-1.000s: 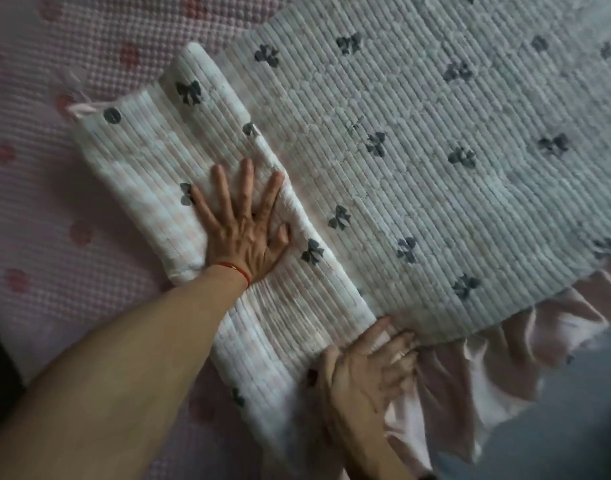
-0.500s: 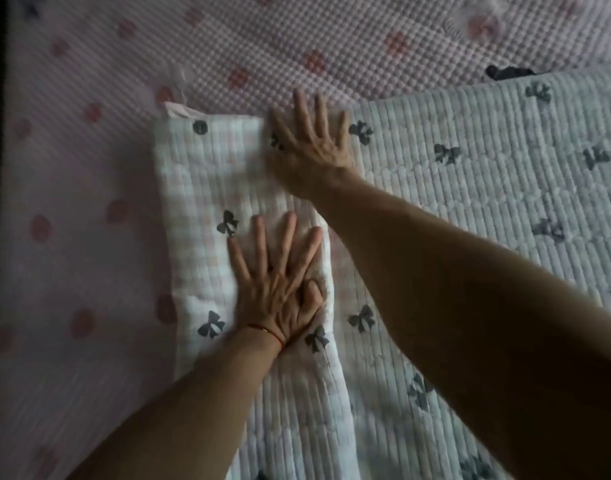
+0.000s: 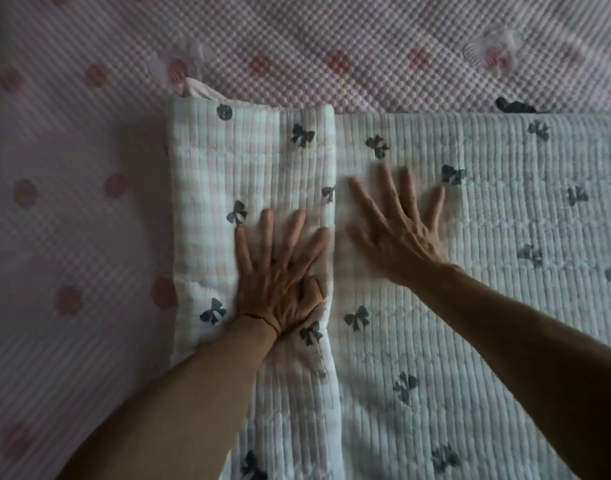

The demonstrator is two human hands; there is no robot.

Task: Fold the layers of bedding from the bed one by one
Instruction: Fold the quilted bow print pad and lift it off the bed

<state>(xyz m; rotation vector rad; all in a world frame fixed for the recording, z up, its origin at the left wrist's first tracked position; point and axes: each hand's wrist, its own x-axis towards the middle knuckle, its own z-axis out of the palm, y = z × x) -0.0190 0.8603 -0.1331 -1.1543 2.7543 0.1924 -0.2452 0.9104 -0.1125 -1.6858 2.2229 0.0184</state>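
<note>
My left hand (image 3: 279, 275) lies flat, fingers spread, pressing the folded strip (image 3: 227, 188) of the quilt (image 3: 487, 323). My right hand (image 3: 397, 233), slightly blurred, rests open on the quilt beside the fold. The quilt lies on the pink sheet (image 3: 72, 202) of the bed.

A quilted cloth blanket (image 3: 470, 237), matt and ribbed by close parallel stitch lines, is seen across the middle and toward 3 o'clock; it is printed with dark grey bows on a pale ground. Its folded-over strip (image 3: 252, 174) toward 9 o'clock shows the same ribbed cloth with faint pink checks. Beneath, a pink bed cover (image 3: 72, 220) of matt, bumpy, waffle-textured cloth with darker pink dots is seen from 12 to 9 o'clock. A smooth, thin pink fabric edge (image 3: 196, 90) shows at the strip's far corner. A thin red string (image 3: 262, 318) is worn at the left wrist.
</note>
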